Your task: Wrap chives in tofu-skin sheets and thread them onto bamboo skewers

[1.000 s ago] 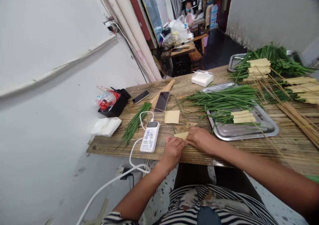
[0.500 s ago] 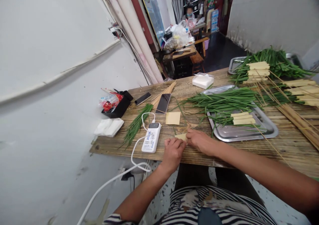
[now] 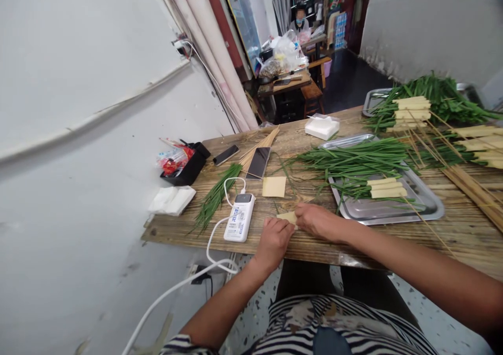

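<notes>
Close to the table's front edge, my left hand [image 3: 276, 235] and my right hand [image 3: 314, 221] are closed on a pale yellow tofu sheet [image 3: 288, 217], which looks rolled or folded between them. The fingers hide most of it. Just beyond lies a flat square tofu sheet [image 3: 274, 186]. A metal tray [image 3: 353, 213] at the right holds long green chives [image 3: 361, 156] and skewered tofu rolls [image 3: 387, 188] with greens sticking out. Left of my hands are a white power bank [image 3: 239, 218] and a small bunch of chives [image 3: 218, 195].
Two phones [image 3: 258, 163] and thin bamboo skewers [image 3: 269, 141] lie farther back. A black box [image 3: 186, 169] and white tissues [image 3: 172, 200] sit at the left edge. Finished-looking skewers [image 3: 412, 113] and another tray [image 3: 371, 102] are far right. A person [image 3: 300, 24] sits in the background.
My hands stay almost in place, still closed on the tofu sheet. The view has shifted slightly, and the person in the background shows more fully.
</notes>
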`<state>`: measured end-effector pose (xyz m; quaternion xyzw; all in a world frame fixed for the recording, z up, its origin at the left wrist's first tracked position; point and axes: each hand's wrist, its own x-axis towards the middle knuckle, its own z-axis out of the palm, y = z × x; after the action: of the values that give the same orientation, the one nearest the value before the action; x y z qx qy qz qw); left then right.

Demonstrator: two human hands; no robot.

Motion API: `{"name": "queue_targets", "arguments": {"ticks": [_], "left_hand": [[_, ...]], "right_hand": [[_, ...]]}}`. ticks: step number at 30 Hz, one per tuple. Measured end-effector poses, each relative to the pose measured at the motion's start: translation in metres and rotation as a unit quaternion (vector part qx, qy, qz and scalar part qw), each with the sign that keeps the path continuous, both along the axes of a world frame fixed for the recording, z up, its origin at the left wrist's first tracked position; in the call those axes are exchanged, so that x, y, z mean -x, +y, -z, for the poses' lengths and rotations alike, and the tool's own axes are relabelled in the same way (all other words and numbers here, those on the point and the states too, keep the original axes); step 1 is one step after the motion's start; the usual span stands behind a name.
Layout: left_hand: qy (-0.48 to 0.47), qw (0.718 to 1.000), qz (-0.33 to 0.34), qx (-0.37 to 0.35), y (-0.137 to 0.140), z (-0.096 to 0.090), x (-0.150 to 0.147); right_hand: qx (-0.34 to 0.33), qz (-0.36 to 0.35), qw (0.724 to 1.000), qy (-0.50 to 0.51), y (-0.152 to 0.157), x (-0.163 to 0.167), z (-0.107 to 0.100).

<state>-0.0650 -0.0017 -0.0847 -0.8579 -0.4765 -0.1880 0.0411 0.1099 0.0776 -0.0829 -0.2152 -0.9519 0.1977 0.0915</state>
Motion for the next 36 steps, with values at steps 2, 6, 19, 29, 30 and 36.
{"name": "queue_targets", "arguments": {"ticks": [2, 6, 19, 29, 30, 36], "left_hand": [[0.005, 0.999, -0.007, 0.036, 0.003, -0.006, -0.002], [0.02, 0.995, -0.01, 0.096, 0.007, -0.018, -0.006], [0.014, 0.993, -0.026, 0.112, 0.01, -0.025, -0.008], [-0.01, 0.999, -0.029, 0.043, -0.003, -0.013, -0.003], [-0.005, 0.999, -0.027, 0.028, -0.005, -0.011, -0.003], [0.028, 0.999, -0.038, -0.003, -0.007, -0.004, -0.003]], "right_hand": [[-0.01, 0.013, 1.0, -0.007, -0.004, -0.001, -0.003], [-0.066, 0.08, 0.995, -0.011, -0.02, -0.002, -0.008], [-0.2, 0.071, 0.977, -0.002, -0.049, -0.003, 0.005], [-0.114, 0.074, 0.99, -0.023, -0.041, 0.0, -0.006], [-0.11, 0.071, 0.991, -0.028, -0.039, 0.0, -0.008], [-0.08, 0.028, 0.995, -0.051, -0.02, 0.001, -0.012]]}}
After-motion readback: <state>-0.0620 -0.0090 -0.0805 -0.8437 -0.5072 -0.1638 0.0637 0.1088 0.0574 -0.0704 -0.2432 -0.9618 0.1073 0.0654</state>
